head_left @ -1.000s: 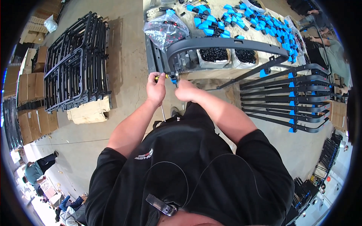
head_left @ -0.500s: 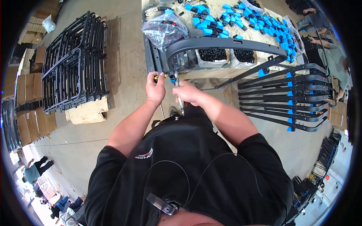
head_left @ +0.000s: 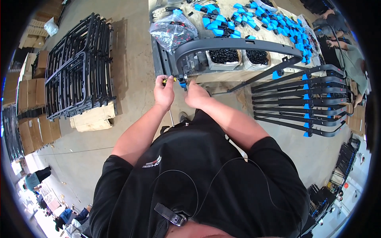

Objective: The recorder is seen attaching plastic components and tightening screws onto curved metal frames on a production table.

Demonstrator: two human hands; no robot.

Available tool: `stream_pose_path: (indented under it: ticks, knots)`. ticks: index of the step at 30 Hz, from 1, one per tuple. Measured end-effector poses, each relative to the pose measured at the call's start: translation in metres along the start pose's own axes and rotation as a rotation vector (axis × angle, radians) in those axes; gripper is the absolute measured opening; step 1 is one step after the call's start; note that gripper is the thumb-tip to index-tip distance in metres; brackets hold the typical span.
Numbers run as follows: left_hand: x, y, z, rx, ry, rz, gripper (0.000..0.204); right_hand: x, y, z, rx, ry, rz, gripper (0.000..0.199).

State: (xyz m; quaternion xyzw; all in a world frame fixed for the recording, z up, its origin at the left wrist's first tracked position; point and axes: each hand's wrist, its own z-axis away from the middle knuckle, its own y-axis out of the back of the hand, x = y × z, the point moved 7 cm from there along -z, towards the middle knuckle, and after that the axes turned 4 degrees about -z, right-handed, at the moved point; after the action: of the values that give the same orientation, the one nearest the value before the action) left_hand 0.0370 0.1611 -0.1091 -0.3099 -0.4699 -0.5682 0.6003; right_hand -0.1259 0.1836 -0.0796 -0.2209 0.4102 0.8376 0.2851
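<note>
My left hand (head_left: 164,93) is closed round a screwdriver with a yellow and black handle (head_left: 168,79), its tip pointing right at a small blue clip (head_left: 182,84) on the lower end of a long curved grey plastic part (head_left: 234,45). My right hand (head_left: 197,94) is closed just right of that clip, pressing at the same end of the part. The grey part arches across the front edge of a workbench (head_left: 222,23). What my right fingers pinch is hidden.
Blue clips (head_left: 258,20), a clear bag of parts (head_left: 172,29) and two bins of black pieces (head_left: 224,57) lie on the bench. Finished grey parts with blue clips (head_left: 301,103) are stacked right. Black frames (head_left: 77,67) sit on cardboard left. Another person (head_left: 349,55) works far right.
My right hand has moved back up to the blue clip at the part's end. My left hand has stayed at the same spot with the screwdriver.
</note>
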Motion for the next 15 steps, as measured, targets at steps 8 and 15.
stream_pose_path:
  ticks: [8,15]
  knots:
    - [0.017,0.008,0.013,0.075,-0.075,-0.009,0.043,0.033,-0.04,0.01,-0.016,0.164,-0.417,0.068]
    - [-0.021,0.01,0.027,0.013,-0.015,-0.553,0.038,0.018,-0.034,0.015,-0.025,0.02,-0.271,0.077]
